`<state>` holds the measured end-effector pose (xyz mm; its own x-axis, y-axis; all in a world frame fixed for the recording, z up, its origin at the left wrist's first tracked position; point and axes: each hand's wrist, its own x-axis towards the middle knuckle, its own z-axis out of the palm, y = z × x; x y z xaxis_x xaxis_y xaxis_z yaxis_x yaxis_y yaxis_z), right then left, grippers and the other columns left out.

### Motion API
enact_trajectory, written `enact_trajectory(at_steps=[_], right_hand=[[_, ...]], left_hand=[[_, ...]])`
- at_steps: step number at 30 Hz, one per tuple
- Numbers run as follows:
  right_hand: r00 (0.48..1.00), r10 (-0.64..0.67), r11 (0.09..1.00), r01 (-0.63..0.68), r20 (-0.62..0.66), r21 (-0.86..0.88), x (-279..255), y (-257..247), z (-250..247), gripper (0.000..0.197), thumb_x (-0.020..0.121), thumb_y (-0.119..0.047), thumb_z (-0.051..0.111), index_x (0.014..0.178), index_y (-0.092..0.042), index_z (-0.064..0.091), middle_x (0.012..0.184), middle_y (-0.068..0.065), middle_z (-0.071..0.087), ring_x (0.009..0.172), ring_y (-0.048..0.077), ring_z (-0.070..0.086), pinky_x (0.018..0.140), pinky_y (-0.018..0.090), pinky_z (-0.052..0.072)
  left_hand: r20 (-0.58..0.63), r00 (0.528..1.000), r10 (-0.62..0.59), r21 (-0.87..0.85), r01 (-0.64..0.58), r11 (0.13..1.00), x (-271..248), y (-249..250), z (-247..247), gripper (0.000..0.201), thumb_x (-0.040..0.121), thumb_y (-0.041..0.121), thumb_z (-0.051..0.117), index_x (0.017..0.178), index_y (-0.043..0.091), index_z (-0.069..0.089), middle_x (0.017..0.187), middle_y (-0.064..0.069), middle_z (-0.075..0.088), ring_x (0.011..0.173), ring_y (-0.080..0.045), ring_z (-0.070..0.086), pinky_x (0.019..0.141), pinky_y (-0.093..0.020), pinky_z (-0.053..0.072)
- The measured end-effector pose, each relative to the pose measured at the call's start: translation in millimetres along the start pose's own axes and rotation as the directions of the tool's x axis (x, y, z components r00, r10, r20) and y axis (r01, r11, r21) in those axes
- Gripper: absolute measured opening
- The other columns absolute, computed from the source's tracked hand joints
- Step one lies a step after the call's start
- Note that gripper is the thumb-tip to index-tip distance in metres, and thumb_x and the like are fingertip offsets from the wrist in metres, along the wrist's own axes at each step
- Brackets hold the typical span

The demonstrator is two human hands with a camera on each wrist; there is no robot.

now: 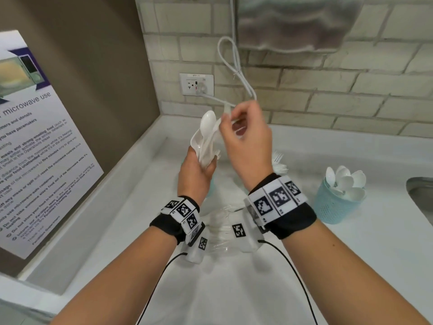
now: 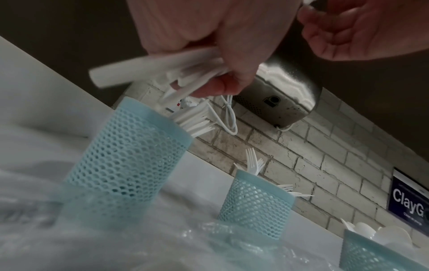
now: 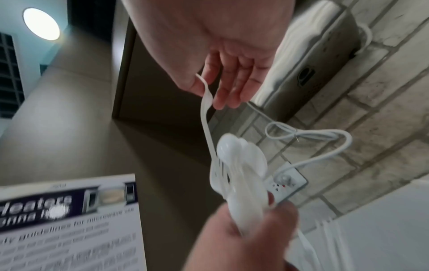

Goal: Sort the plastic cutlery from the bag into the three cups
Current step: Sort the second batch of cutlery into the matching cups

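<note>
Both hands are closed: left hand (image 1: 195, 171) grips a cutlery bundle (image 1: 206, 141); right hand (image 1: 248, 141) pinches one handle (image 3: 205, 102).

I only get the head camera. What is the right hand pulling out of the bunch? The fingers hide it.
Observer: The right wrist camera shows the right hand pinching the end of one thin white handle. Its other end sits in the bunch that the left hand grips. It looks like a fork, but I cannot be sure.
Operator: I see forks poking up in the middle. What are they in?
Observer: An upright blue mesh cup, plain in the left wrist camera.
Operator: Is another cup hiding behind the left hand?
Observer: Yes, a nearer blue cup holding flat white pieces, probably knives.
</note>
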<state>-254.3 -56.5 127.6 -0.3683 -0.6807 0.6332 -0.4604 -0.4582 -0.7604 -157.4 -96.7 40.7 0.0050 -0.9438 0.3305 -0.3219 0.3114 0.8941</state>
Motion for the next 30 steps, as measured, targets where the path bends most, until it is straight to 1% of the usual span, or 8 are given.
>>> enact_trajectory(at_steps=[5, 9, 12, 18, 21, 23, 27, 30], right_hand=[[0.998, -0.058, 0.961, 0.067, -0.039, 0.269, 21.4, -13.4, -28.0, 0.011, 0.099, -0.018, 0.043, 0.096, -0.029, 0.041, 0.079, 0.002, 0.057, 0.073, 0.015, 0.063, 0.065, 0.034, 0.055], [0.998, 0.023, 0.974, -0.011, -0.050, 0.228, 24.8, 0.1, -40.8, 0.010, 0.096, -0.023, 0.048, 0.105, -0.021, 0.043, 0.080, -0.005, 0.048, 0.066, 0.004, 0.048, 0.064, 0.024, 0.044], [0.960, 0.279, 0.945, -0.275, 0.003, 0.176, 19.5, 20.1, -43.6, 0.021, 0.088, -0.013, 0.058, 0.108, -0.015, 0.053, 0.078, -0.012, 0.051, 0.056, -0.008, 0.045, 0.058, 0.006, 0.039], [0.789, 0.527, 0.769, -0.601, 0.317, 0.217, 6.6, 39.0, -40.6, 0.038, 0.084, 0.003, 0.043, 0.114, -0.009, 0.063, 0.099, 0.007, 0.066, 0.037, -0.003, 0.045, 0.039, 0.009, 0.033], [0.708, 0.503, 0.699, -0.671, 0.495, 0.249, 5.7, 45.7, -41.7, 0.041, 0.073, -0.004, 0.042, 0.107, -0.011, 0.065, 0.086, 0.022, 0.050, 0.030, 0.007, 0.028, 0.031, 0.016, 0.018], [0.689, 0.473, 0.693, -0.676, 0.549, 0.250, 6.8, 51.0, -45.2, 0.039, 0.069, -0.011, 0.047, 0.104, -0.009, 0.065, 0.076, 0.016, 0.047, 0.035, 0.010, 0.025, 0.033, 0.017, 0.016], [0.690, 0.473, 0.693, -0.675, 0.549, 0.252, 6.1, 56.0, -55.5, 0.036, 0.087, -0.012, 0.055, 0.122, -0.012, 0.062, 0.063, 0.001, 0.049, 0.036, 0.005, 0.024, 0.035, 0.018, 0.015], [0.716, 0.487, 0.706, -0.660, 0.500, 0.257, 4.6, 59.3, -60.9, 0.026, 0.090, -0.015, 0.059, 0.113, -0.004, 0.063, 0.058, -0.003, 0.043, 0.036, 0.003, 0.024, 0.034, 0.016, 0.018]], left_hand=[[0.033, 0.999, -0.011, -0.088, 0.014, 0.996, -4.1, 3.5, 4.8, 0.039, 0.092, 0.012, 0.056, 0.129, 0.018, 0.044, 0.092, 0.017, 0.056, 0.082, 0.002, 0.057, 0.068, 0.002, 0.038], [0.064, 0.989, -0.130, -0.272, 0.143, 0.952, -2.2, 9.6, 13.5, 0.011, 0.089, 0.008, 0.060, 0.094, 0.015, 0.054, 0.065, 0.013, 0.050, 0.059, -0.005, 0.047, 0.055, -0.012, 0.039], [0.235, 0.952, -0.195, -0.369, 0.273, 0.889, -4.1, 13.2, 14.4, 0.009, 0.082, 0.010, 0.062, 0.080, 0.017, 0.058, 0.044, 0.012, 0.036, 0.037, -0.005, 0.029, 0.037, -0.016, 0.026], [0.582, 0.807, -0.101, -0.533, 0.471, 0.703, -8.5, 22.2, 15.3, 0.012, 0.072, 0.012, 0.046, 0.077, 0.014, 0.057, 0.040, 0.007, 0.023, 0.030, -0.005, 0.017, 0.034, -0.011, 0.011], [0.701, 0.712, -0.047, -0.527, 0.561, 0.639, -9.8, 25.6, 16.6, 0.015, 0.074, 0.012, 0.043, 0.076, 0.012, 0.058, 0.039, 0.008, 0.025, 0.029, -0.003, 0.017, 0.033, -0.013, 0.008], [0.740, 0.672, -0.037, -0.521, 0.607, 0.600, -10.1, 25.7, 18.8, 0.016, 0.075, 0.013, 0.042, 0.077, 0.012, 0.058, 0.039, 0.008, 0.027, 0.029, -0.003, 0.017, 0.032, -0.014, 0.007], [0.720, 0.694, -0.018, -0.578, 0.613, 0.538, -8.3, 25.6, 23.3, 0.012, 0.080, 0.015, 0.042, 0.086, 0.010, 0.051, 0.047, 0.002, 0.038, 0.029, -0.002, 0.021, 0.030, -0.013, 0.010], [0.687, 0.725, -0.048, -0.576, 0.584, 0.573, -8.1, 26.7, 27.8, 0.014, 0.088, 0.018, 0.044, 0.080, 0.009, 0.052, 0.055, 0.001, 0.046, 0.030, -0.002, 0.024, 0.029, -0.013, 0.014]])
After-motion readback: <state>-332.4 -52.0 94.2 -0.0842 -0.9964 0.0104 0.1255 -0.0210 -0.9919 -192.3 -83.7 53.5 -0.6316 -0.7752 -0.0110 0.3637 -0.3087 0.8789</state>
